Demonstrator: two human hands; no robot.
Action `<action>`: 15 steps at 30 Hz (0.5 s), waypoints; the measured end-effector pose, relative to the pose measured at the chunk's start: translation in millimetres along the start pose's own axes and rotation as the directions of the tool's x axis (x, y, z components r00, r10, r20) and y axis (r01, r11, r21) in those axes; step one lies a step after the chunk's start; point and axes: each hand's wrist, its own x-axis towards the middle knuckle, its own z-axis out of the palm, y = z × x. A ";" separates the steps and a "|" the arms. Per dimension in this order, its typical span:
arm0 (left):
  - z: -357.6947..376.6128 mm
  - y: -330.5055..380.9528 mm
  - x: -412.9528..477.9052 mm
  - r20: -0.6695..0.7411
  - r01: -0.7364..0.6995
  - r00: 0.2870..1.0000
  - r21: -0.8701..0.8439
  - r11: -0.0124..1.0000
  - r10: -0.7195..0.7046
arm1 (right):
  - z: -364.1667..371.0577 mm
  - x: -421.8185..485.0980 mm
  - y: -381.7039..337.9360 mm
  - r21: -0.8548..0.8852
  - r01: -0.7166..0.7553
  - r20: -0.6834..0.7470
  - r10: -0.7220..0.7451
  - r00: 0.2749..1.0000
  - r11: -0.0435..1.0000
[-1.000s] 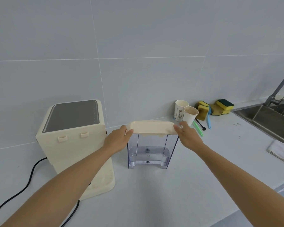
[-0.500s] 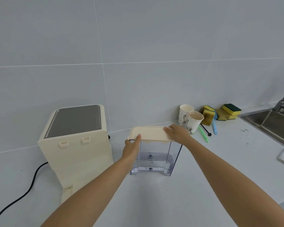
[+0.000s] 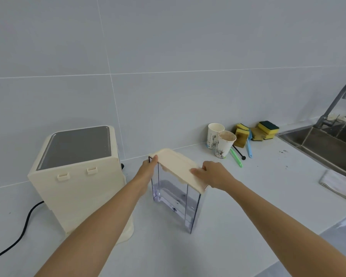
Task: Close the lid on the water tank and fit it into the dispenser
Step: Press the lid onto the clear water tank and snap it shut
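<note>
Gripping lid (image 3: 178, 166) ends, both hands (left (image 3: 148, 170), right (image 3: 212, 174)) hold tank (image 3: 176, 196); dispenser (image 3: 78, 176) lies left, nearer left hand.

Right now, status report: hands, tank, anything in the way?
Left hand and right hand grip the lid on the water tank. Tank on counter, right of dispenser. Nothing between them.
</note>
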 end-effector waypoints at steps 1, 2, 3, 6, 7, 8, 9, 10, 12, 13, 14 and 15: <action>1.4 1.3 1.0 0.015 0.007 1.000 -0.009 1.000 -0.007 | 2.7 -7.3 -1.5 -0.015 0.012 0.004 -0.012 1.000 1.000; 3.3 2.7 1.7 0.035 0.013 0.999 -0.024 1.000 -0.012 | 5.3 -14.6 -3.6 -0.015 0.020 0.014 -0.020 1.000 1.000; 5.6 4.3 2.2 0.057 0.017 0.998 -0.045 0.999 -0.015 | 7.7 -21.4 -6.3 -0.002 0.024 0.027 -0.024 0.999 1.000; 11.7 9.1 5.0 0.103 0.033 0.994 -0.078 0.996 -0.025 | 15.8 -40.7 -14.8 0.022 0.043 0.064 -0.045 0.997 0.999; 13.6 10.7 5.9 0.116 0.036 0.993 -0.067 0.997 -0.028 | 19.7 -45.7 -16.7 0.003 0.063 0.065 -0.063 0.996 0.998; 15.4 12.1 6.4 0.130 0.037 0.991 -0.046 0.998 -0.031 | 23.4 -49.9 -18.3 -0.034 0.085 0.054 -0.084 0.995 0.996; 16.6 13.5 6.3 0.138 0.035 0.990 -0.015 0.999 -0.032 | 26.6 -52.9 -19.6 -0.080 0.104 0.037 -0.101 0.994 0.991; 17.8 15.4 5.4 0.141 0.030 0.989 0.021 0.999 -0.032 | 28.8 -54.1 -20.1 -0.119 0.113 0.021 -0.112 0.994 0.986; 18.2 19.4 1.9 0.125 0.006 0.992 0.100 0.995 -0.019 | 28.6 -54.2 -19.9 -0.169 0.116 0.015 -0.115 0.993 0.979; 17.6 21.2 0.3 0.103 -0.022 0.995 0.141 0.990 0.007 | 26.1 -54.0 -20.3 -0.195 0.118 0.017 -0.117 0.993 0.974; 16.5 22.8 -0.9 0.073 -0.067 0.996 0.180 0.981 0.055 | 22.5 -53.5 -20.6 -0.223 0.121 0.007 -0.123 0.992 0.967; 15.2 24.5 -2.6 0.039 -0.127 0.992 0.216 0.968 0.121 | 17.6 -52.4 -21.3 -0.248 0.123 -0.021 -0.132 0.991 0.961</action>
